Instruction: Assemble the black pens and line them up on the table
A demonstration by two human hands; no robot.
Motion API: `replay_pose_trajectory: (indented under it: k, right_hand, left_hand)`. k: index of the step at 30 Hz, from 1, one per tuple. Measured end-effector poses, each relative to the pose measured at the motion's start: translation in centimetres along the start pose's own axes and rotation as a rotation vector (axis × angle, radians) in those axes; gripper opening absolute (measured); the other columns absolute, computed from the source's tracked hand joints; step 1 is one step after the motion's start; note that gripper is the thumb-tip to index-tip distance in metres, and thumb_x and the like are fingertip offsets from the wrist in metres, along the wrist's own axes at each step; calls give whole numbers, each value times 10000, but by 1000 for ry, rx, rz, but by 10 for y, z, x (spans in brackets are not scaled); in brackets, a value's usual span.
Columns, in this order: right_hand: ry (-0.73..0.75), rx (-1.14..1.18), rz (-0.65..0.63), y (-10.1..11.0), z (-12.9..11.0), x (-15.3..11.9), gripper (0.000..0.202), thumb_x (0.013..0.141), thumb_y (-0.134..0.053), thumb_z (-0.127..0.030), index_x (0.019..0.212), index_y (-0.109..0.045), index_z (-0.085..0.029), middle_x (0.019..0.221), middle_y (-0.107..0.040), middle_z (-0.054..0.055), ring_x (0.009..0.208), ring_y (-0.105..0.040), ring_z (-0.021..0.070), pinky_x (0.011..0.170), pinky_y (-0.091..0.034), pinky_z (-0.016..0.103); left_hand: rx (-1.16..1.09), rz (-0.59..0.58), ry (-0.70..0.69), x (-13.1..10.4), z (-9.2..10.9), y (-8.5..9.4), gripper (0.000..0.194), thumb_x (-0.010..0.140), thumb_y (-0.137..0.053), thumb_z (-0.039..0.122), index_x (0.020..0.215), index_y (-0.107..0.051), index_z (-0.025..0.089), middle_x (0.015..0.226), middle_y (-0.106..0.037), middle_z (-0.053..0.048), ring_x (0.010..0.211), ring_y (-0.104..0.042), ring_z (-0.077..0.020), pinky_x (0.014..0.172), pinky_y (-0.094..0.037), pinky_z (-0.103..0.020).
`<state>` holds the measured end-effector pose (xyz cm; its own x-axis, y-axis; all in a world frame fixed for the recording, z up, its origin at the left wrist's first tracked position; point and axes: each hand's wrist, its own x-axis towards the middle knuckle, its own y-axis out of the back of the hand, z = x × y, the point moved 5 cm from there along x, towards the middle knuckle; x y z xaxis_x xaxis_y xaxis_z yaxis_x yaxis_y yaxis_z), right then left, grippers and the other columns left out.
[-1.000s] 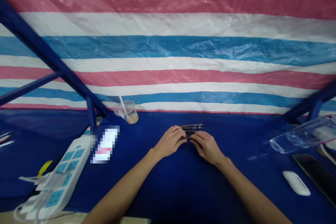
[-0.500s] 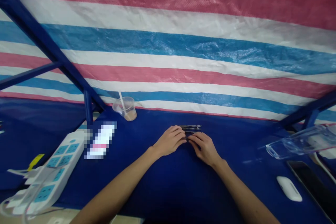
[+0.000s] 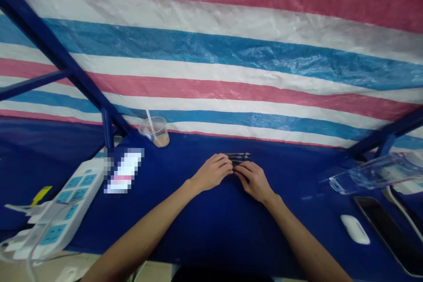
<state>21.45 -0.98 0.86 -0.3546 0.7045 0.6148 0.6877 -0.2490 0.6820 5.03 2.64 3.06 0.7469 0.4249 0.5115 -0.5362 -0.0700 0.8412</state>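
Observation:
Near the middle of the blue table, my left hand (image 3: 214, 172) is closed, its fingertips bent around the end of a thin dark pen. My right hand (image 3: 255, 179) pinches close beside it, fingers curled at the same small dark piece. Most of what both hands grip is hidden by the fingers. Just beyond the fingertips, several slim dark pens (image 3: 240, 156) lie side by side, their tips pointing right and their left ends behind my left hand.
A plastic cup (image 3: 161, 137) with a straw stands back left. Beside it lie a lit, blurred phone (image 3: 124, 172) and a white power strip (image 3: 74, 211) with plugs. On the right are a clear container (image 3: 370, 174), a white earbud case (image 3: 355, 229) and a dark phone (image 3: 390, 233).
The whole view has shifted slightly, so everything sits a little higher and further left. Both hands stay together at the same spot, with the right fingers slightly closer to the left.

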Motion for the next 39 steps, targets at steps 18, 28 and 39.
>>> replay_pose_trajectory:
  k: [18, 28, 39]
  right_hand:
    - [-43, 44, 8, 4, 4, -2, 202, 1028, -532, -213, 1133, -704, -230, 991, -720, 91, 865, -683, 225, 800, -569, 388]
    - [-100, 74, 31, 1, 11, -2, 200, 1016, -555, -192, 1139, -705, -242, 990, -717, 88, 857, -683, 222, 773, -583, 385]
    - [-108, 80, -19, 2, 6, 1, 228, 1000, -575, -160, 1177, -690, -247, 982, -709, 84, 830, -672, 222, 729, -576, 381]
  left_hand:
    - [34, 73, 7, -5, -5, 4, 174, 1009, -614, 308, 1111, -685, 186, 1061, -734, -84, 1068, -646, -234, 934, -542, -414]
    - [-21, 101, 11, -6, -10, 11, 133, 994, -640, 261, 1094, -691, 190, 1019, -745, -68, 1055, -648, -223, 939, -546, -403]
    - [-101, 98, 75, -11, -20, 18, 107, 980, -657, 240, 1060, -711, 191, 1007, -740, -76, 1043, -633, -238, 896, -557, -413]
